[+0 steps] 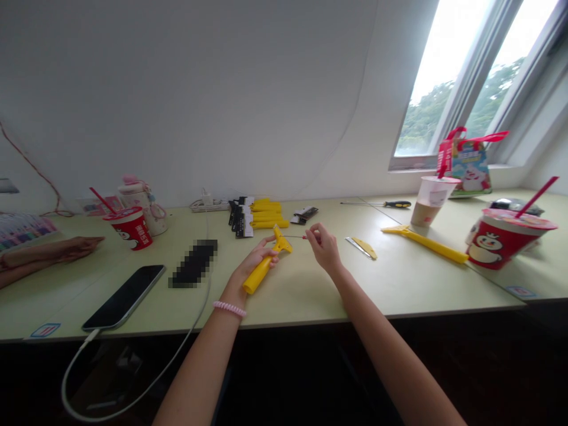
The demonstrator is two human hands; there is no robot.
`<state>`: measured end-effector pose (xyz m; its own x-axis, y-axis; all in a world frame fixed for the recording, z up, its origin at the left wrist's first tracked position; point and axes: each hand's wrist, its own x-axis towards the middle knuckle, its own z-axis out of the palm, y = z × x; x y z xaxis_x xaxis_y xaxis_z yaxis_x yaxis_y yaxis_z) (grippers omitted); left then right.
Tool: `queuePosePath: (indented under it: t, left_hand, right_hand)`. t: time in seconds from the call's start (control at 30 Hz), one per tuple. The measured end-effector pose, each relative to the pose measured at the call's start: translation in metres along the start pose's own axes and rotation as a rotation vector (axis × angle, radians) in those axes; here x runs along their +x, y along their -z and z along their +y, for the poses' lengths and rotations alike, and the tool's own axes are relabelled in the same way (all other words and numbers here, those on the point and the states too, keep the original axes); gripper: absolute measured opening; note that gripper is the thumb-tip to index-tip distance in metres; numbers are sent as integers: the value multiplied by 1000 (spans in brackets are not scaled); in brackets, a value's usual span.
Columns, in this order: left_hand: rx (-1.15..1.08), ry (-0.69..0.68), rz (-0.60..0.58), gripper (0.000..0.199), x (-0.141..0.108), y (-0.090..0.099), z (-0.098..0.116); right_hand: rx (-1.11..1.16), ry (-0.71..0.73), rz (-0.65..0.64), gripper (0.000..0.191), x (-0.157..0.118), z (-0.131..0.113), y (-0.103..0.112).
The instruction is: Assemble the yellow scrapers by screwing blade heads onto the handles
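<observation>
My left hand [254, 264] is closed around the yellow handle of a scraper [258, 276], its head tilted up and away from me. My right hand [325, 247] is pinched, and a thin metal shaft [293, 236] with a red bit near my fingers runs from it toward the scraper head. It looks like a slim screwdriver, its handle hidden in my fingers. Right of that hand lie a metal blade [357, 248] and a yellow blade plate [366, 247], partly overlapping. A second yellow scraper [432, 244] rests farther right.
Several packaged yellow scrapers [266, 216] lie by the wall, beside small black packets [305, 214]. A screwdriver [397, 204] lies at the back. Red cups [133, 229] [499, 245] and a clear cup [429, 204] stand around. A phone [126, 296] trails a cable. Another person's hands [80, 248] rest left.
</observation>
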<state>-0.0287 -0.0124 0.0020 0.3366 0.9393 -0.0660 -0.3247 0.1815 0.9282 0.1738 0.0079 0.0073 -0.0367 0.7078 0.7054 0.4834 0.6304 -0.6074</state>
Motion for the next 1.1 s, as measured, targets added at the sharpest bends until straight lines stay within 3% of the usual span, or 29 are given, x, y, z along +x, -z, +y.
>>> queuePosePath:
  t: [0.5, 0.77, 0.97, 1.1]
  left_hand:
    - [40, 10, -17, 64, -1, -2, 1]
    - [35, -12, -20, 63, -2, -1, 1]
    - [31, -44, -7, 63, 0, -1, 1]
    - [34, -38, 0, 61, 0, -1, 0]
  right_hand:
    - [7, 18, 130, 18, -2, -6, 1]
    - [-23, 34, 92, 19, -1, -3, 0]
    - [-114, 135, 40, 19, -4, -7, 0]
    - [-84, 87, 55, 19, -4, -8, 0]
